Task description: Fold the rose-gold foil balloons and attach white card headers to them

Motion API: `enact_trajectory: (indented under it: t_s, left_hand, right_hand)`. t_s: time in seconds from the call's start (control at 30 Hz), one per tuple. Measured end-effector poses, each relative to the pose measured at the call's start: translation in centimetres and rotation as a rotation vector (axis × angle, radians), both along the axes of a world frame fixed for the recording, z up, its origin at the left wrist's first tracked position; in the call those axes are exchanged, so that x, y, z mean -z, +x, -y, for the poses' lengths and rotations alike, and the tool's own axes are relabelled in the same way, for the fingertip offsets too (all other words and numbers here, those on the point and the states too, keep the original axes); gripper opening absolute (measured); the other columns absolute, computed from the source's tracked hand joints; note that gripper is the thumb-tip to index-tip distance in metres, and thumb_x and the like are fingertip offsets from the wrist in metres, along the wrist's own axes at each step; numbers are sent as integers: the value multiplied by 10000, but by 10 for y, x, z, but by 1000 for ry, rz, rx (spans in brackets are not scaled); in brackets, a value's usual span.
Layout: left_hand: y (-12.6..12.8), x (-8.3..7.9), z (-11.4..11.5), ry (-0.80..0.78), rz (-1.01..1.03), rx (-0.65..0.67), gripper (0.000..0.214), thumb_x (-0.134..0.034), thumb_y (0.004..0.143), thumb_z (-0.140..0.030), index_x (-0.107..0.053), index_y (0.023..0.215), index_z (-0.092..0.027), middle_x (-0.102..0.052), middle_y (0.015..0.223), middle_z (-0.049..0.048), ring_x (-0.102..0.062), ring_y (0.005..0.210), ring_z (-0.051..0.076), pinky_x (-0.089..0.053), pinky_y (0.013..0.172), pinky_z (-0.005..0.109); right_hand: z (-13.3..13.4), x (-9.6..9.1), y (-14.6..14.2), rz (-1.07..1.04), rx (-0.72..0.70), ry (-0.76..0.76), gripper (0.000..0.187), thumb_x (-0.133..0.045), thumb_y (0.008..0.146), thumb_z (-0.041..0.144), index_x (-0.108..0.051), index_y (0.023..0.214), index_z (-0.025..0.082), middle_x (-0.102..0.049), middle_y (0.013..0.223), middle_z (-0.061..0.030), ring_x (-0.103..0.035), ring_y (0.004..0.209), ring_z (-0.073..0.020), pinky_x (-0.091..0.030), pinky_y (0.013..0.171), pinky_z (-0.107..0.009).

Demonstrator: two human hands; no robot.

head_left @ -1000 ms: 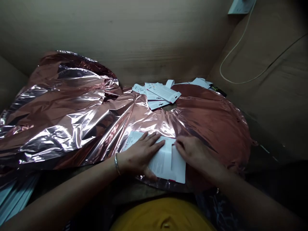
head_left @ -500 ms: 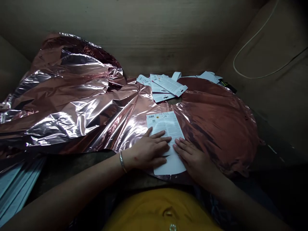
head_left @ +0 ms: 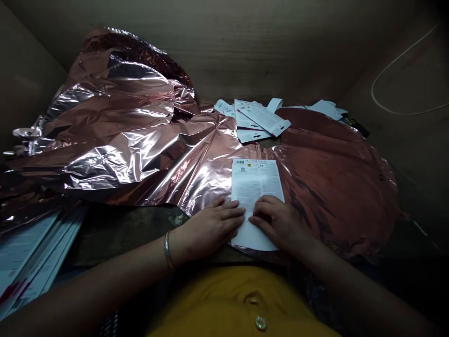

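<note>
A white printed card (head_left: 256, 196) lies flat on the slick foil, with a small barcode along its far edge, dense lines of text below, and a plain white lower end. Both hands rest on it with the grip open, neither one closing around anything. The left hand (head_left: 210, 228) lies nearly flat, its fingertips on the card's near left edge and a thin metal bangle (head_left: 167, 250) circling the wrist. The right hand (head_left: 280, 224) sits just beside it, its slightly curved fingers pressing on the card's middle. Under the card spreads a rounded rose-gold foil balloon (head_left: 336, 187), smooth and taut in places and creased in others. To the left, a mass of crumpled rose-gold foil (head_left: 115, 131) rises in bright, glassy folds. Beyond the card, glossy printed cards (head_left: 257, 119) lie overlapping, while a stack of pale blue-and-white cards (head_left: 31, 252) sits at lower left on the dark, scuffed tabletop (head_left: 129, 224), against a brown cardboard wall (head_left: 224, 51).
</note>
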State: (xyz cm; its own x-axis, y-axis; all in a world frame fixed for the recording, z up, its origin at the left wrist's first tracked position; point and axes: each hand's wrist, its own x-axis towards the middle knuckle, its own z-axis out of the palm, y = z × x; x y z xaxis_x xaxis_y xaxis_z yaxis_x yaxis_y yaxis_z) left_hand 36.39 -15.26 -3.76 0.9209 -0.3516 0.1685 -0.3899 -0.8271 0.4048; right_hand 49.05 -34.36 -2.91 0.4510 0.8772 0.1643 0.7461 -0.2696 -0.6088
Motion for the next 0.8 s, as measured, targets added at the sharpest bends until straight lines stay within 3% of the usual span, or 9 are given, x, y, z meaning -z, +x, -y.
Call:
enact_trajectory:
  t_s: [0.1,0.27,0.5,0.67,0.8]
  left_hand:
    - [-5,3,0,-9,55,-21,331,-443,991,-272,-578,1263,-139,-589,1329,81,-480,1301,241,-344,1123,450]
    - [-10,5,2,58,68,-35,347,-443,988,-244,-555,1288,-108,-565,1354,94,-489,1290,262,-366,1114,448]
    - [-9,7,12,112,52,-70,337,-452,986,-224,-558,1280,-99,-562,1355,100,-469,1304,263,-349,1127,440]
    - [-11,10,13,120,71,-68,332,-453,986,-225,-561,1271,-92,-558,1359,98,-462,1309,268,-342,1131,435]
    - [-10,11,12,130,94,-55,336,-436,993,-229,-552,1279,-96,-568,1348,93,-461,1309,264,-343,1132,424]
  right_hand:
    - [0,4,4,-46,-3,-36,95,-633,834,116,-578,783,175,-579,834,-34,-553,800,-185,-474,703,-323]
    - [4,6,-5,32,-17,7,149,-567,886,127,-622,1018,169,-575,1000,-72,-569,896,-186,-496,779,-312]
    - [4,8,-13,142,-82,70,172,-503,918,98,-655,996,123,-581,979,-101,-566,913,-193,-509,802,-316]
    - [10,5,-10,114,-159,11,145,-495,908,75,-624,895,140,-577,998,-91,-552,929,-192,-508,804,-328]
    - [11,5,-8,141,-119,10,199,-492,917,93,-616,1070,125,-575,1058,-112,-557,967,-202,-515,832,-342]
